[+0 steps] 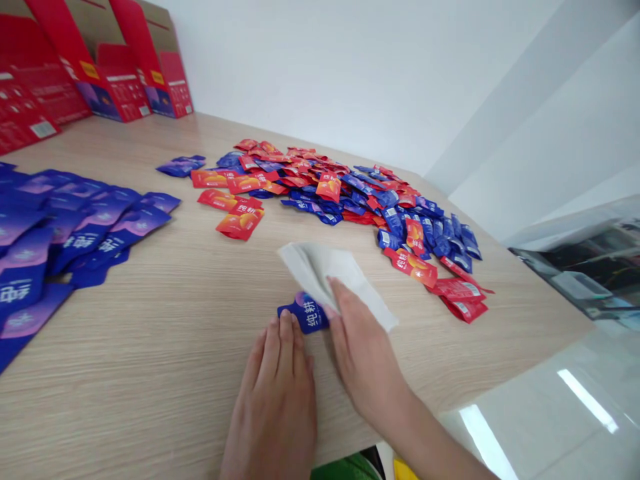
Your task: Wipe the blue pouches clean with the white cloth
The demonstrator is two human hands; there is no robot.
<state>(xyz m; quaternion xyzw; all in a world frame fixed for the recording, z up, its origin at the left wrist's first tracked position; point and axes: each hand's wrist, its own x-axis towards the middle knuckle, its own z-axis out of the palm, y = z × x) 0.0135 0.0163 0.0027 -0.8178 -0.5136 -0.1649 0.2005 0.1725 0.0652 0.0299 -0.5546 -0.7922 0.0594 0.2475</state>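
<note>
Blue sachet on a wood-grain table, its top edge under a folded white cloth gripped by the right hand; left hand open, fingertips just beside the sachet (red and blue sachets heaped beyond).

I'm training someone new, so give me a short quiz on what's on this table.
1. What is the right hand holding?
2. True or false: the left hand holds the blue sachet up off the table.
3. Which colours are mixed in the loose pile? A: red and blue. B: green and yellow. C: black and white.

Key:
1. A white cloth.
2. False: the sachet lies on the table.
3. A.
</note>
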